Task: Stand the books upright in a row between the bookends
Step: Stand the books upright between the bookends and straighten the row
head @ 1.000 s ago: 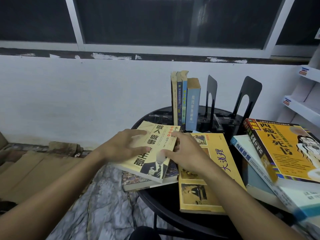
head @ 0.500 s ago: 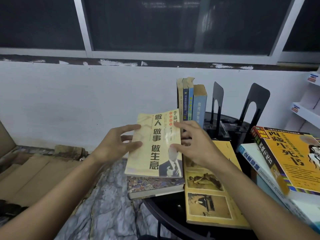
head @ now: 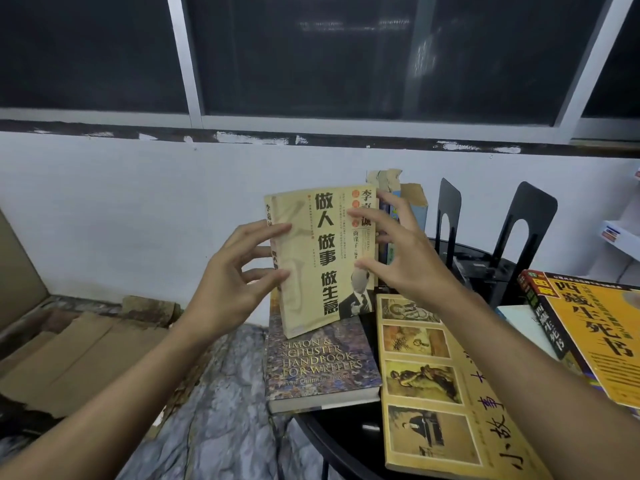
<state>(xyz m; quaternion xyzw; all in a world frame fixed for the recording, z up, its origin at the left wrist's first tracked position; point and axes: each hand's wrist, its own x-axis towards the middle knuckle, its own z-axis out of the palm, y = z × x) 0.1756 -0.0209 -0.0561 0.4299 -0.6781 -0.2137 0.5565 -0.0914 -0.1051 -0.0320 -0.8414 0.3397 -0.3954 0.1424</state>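
Your left hand (head: 239, 282) and right hand (head: 405, 258) clasp a pale yellow paperback (head: 322, 261) between them, held upright and clear of the table: left fingers curl around the spine edge, right fingers lie spread across the cover's right side. The cover reads 做人 做事 做生意 in large black characters; the author line at top right is partly covered by your right fingers.

Directly below the held book lies a dark paperback (head: 322, 368) marked "SIMON & SCHUSTER HANDBOOK FOR WRITERS". Under your right forearm lies a large yellow book (head: 446, 393) with four picture panels and brushed characters, only partly legible. To the right of your right hand, an orange book (head: 599, 334) tops a stack; its title reads 西藏生死书.

Behind your right hand stand upright books (head: 412, 199), their spines mostly hidden by it. Two black bookends (head: 526, 230) stand right of them, on the black round table (head: 346, 441).
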